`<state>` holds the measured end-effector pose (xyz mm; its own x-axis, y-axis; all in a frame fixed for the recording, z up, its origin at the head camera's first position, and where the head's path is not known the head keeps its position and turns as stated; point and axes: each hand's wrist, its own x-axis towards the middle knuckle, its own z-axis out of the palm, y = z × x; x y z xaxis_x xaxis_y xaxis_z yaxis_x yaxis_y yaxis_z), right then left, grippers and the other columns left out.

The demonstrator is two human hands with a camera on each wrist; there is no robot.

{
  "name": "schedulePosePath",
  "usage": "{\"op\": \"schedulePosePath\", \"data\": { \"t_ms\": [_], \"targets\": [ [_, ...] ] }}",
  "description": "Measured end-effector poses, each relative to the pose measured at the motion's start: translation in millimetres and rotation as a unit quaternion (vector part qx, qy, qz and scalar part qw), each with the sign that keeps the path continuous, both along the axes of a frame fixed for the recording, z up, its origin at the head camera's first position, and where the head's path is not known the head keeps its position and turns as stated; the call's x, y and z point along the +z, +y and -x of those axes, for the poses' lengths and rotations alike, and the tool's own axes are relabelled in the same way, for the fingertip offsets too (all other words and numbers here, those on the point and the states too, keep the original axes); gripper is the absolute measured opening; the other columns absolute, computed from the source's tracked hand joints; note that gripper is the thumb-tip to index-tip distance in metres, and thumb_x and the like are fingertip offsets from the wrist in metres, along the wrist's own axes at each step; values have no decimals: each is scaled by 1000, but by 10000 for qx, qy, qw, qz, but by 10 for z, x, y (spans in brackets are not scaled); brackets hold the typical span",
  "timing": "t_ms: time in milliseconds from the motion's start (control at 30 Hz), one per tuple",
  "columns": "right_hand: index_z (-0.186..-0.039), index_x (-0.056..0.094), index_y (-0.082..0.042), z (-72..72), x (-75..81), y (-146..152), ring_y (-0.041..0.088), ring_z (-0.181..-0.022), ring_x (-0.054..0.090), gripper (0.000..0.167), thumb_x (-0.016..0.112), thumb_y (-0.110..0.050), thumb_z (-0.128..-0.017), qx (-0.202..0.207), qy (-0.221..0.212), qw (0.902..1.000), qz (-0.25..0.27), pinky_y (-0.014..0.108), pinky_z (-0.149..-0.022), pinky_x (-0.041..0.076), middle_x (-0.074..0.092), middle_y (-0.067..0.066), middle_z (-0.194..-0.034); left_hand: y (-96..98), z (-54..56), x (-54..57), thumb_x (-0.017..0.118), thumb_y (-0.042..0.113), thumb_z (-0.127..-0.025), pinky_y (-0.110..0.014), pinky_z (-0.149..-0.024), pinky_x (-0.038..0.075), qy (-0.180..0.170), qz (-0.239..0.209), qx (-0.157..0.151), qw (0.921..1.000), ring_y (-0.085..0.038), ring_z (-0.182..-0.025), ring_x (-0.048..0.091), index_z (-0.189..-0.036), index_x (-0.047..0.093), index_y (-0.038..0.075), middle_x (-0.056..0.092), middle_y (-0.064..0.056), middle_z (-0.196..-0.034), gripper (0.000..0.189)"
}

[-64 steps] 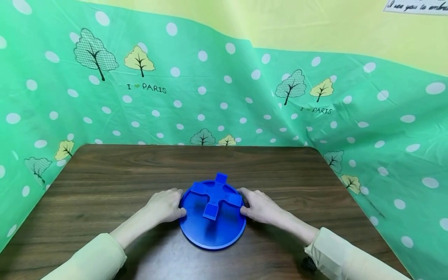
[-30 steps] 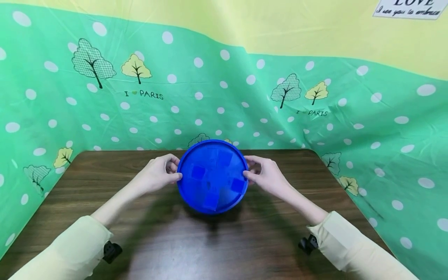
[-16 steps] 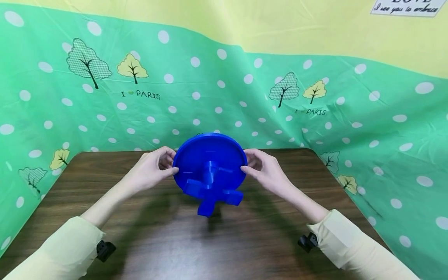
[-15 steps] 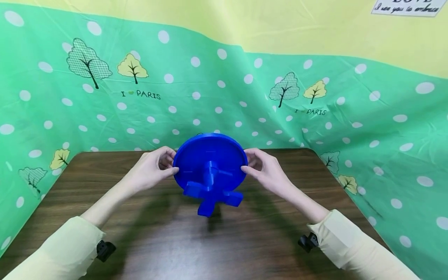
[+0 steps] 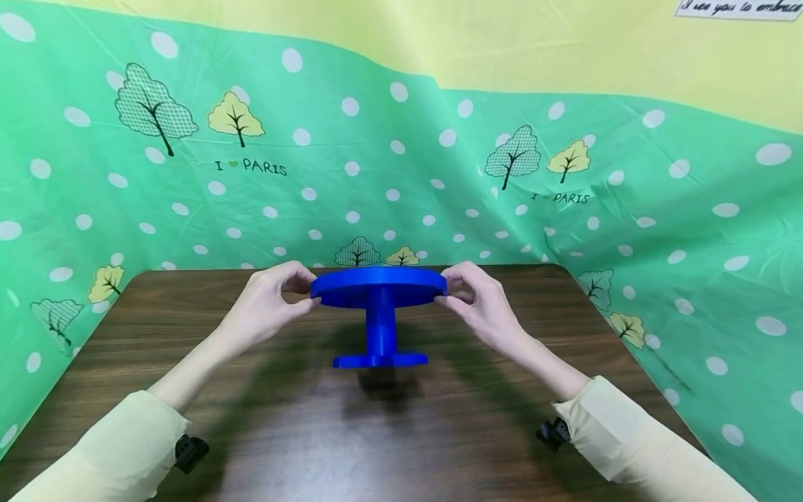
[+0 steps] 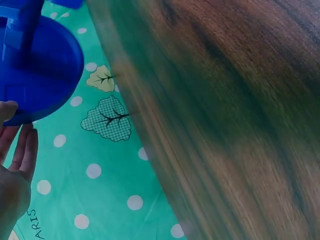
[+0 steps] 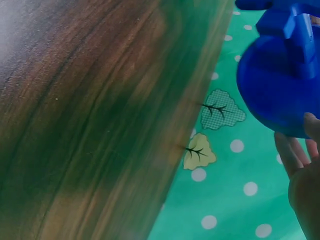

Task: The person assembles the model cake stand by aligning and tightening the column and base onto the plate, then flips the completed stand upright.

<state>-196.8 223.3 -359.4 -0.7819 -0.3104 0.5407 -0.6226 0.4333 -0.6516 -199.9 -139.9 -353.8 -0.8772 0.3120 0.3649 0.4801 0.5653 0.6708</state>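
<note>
A blue round stand [image 5: 379,328] is held up over the middle of the table in the head view. Its flat disc [image 5: 351,280] is on top, seen almost edge-on, with a post below ending in a four-armed cross foot [image 5: 408,360]. My left hand [image 5: 260,307] pinches the disc's left edge, thumb below and fingers behind. On the opposite edge my right hand [image 5: 486,303] pinches the same way. The left wrist view has the disc's underside [image 6: 55,75] with the thumb on it; the right wrist view mirrors this with the disc [image 7: 270,90]. A shadow lies under the foot.
The brown wood table [image 5: 301,432] spreads below. A green dotted cloth [image 5: 351,167] with printed trees hangs at the back and sides. Dark wrist devices [image 5: 190,452] hang by both sleeves.
Both hands have lifted the stand off the table and tipped it, showing the disc's face and then its underside. Since half a second ago it has tilted to near level, disc on top.
</note>
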Motion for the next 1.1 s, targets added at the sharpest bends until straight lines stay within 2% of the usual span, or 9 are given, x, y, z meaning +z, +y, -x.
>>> {"op": "schedulePosePath", "data": {
  "t_ms": [133,333,400,500,700,867,1100],
  "targets": [
    [-105,70,-6,17,-48,4,8,-96,65,31,78,12,-82,102,198,9997,77,20,-82,61,67,8,-106,1,-4,-30,79,4,-86,-33,-88,57,256,-37,43,9997,-17,-97,75,-101,73,17,78,1,-102,20],
    [-107,71,-5,42,-93,-9,12,-103,67,31,75,14,-83,85,240,9997,53,28,-86,62,68,9,-112,-3,9,-136,78,-9,-80,-16,-95,49,1002,-280,-154,9945,-22,-105,71,-102,73,11,77,-3,-105,30],
    [-107,71,-5,51,-111,-9,15,-106,68,31,75,15,-83,49,271,9996,41,29,-88,62,69,10,-114,11,18,-167,77,-12,-79,-11,-98,44,1134,-421,-254,9923,-24,-110,69,-102,73,10,77,-4,-107,32],
    [-106,70,-4,66,-144,-8,20,-109,69,30,74,16,-84,64,288,9996,45,29,-90,61,69,12,-115,32,29,-210,75,-14,-79,-10,-100,42,1127,-495,-275,9920,-24,-114,66,-104,73,10,76,-4,-109,35],
    [-105,70,-4,102,-269,9,28,-110,70,33,71,20,-83,278,404,9988,71,20,-93,58,68,14,-115,55,14,-310,72,-15,-81,-26,-98,50,1023,-374,-211,9938,-20,-115,65,-107,70,13,73,-2,-113,38],
    [-104,70,-3,114,-347,31,33,-109,70,35,69,25,-81,482,516,9974,172,18,-95,57,67,18,-114,82,3,-401,68,-21,-80,-21,-99,55,1060,-405,-524,9922,-16,-114,63,-107,66,11,70,-3,-116,42],
    [-103,69,-2,97,-388,67,31,-114,67,35,68,25,-81,499,439,9977,124,20,-98,56,66,19,-117,92,22,-482,66,-26,-78,-14,-100,52,1060,-480,-922,9889,-17,-116,63,-106,62,10,68,-4,-120,46]
  ]
}}
